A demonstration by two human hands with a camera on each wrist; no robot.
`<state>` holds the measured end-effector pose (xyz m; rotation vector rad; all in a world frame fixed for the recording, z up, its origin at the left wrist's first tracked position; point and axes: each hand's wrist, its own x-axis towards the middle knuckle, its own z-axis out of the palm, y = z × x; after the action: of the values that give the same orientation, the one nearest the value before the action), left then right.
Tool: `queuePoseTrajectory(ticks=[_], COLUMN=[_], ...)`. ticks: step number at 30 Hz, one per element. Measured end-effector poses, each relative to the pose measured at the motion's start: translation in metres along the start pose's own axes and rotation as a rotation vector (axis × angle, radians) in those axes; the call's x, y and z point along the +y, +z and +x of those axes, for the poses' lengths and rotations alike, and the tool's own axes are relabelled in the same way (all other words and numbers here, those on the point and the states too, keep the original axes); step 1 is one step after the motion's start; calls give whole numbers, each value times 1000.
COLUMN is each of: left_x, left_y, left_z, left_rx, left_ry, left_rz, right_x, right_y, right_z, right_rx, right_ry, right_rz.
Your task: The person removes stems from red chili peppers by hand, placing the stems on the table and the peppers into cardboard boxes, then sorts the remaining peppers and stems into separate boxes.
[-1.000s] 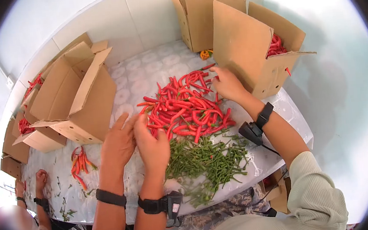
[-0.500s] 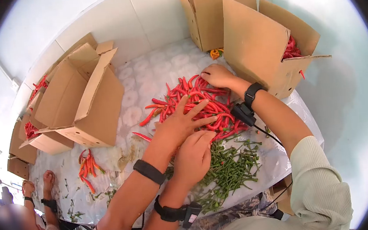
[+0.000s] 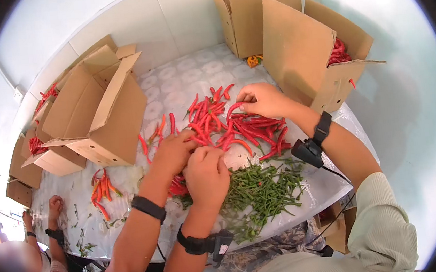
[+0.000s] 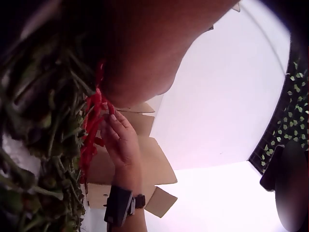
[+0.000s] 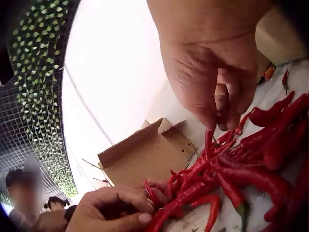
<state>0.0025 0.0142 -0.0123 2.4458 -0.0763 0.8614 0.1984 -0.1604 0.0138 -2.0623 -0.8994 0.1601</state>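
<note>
In the head view my right hand point(image 3: 261, 101) pinches a red chili pepper point(image 3: 234, 108) at the right of the chili pile point(image 3: 256, 125). The right wrist view shows the right hand's fingertips close together on a chili point(image 5: 209, 142) pointing down. My left hand point(image 3: 207, 177) is low at the pile's left side, with curled thumb and forefinger at a red chili point(image 5: 153, 195); its palm is hidden. Another person's hand point(image 3: 174, 153) reaches in right beside it among the chilies. Green stems point(image 3: 264, 194) lie heaped nearer to me.
Open cardboard boxes stand at right point(image 3: 299, 51) and left point(image 3: 107, 114), some holding red chilies. A small orange pepper point(image 3: 254, 61) lies by the right boxes. More chilies point(image 3: 103, 190) lie at left, near the other person's side.
The pile has been spread apart, with table showing between chilies. My right hand has lifted a chili from it. The other person's hand has drawn back left; my left hand has shifted left.
</note>
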Motion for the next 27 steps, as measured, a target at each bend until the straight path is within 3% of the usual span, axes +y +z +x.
queuePoseTrajectory(ticks=[3,6,9,11,14,15,18,21,24,27], left_x=[3,12,21,26,29,30,30,20,18,17], left_y=[-6,-12,-18,-27,-28,-27,-17,-4,0,2], left_z=[-2,-4,-5,-3,-2,0,2,1,1,1], left_rx=[-53,-232,-302,-354,-210,-244,-272,-193,-205,-239], left_ry=[-98,-148,-136,-132,12,18,52,99,61,37], left_rz=[144,381,495,585,532,434,176,29,-66,-151], right_x=[-18,-23,-13,-10,-31,-36,-17,-21,-27,-17], right_y=[1,5,9,5,-4,-6,-8,3,10,17], right_z=[-25,-43,-56,-58,-63,-63,-71,-74,-82,-81], right_rx=[290,426,441,419,411,409,292,260,90,60], right_ry=[-36,30,-73,5,110,144,251,111,32,71], right_rz=[0,368,580,813,1163,1276,937,17,-466,-404])
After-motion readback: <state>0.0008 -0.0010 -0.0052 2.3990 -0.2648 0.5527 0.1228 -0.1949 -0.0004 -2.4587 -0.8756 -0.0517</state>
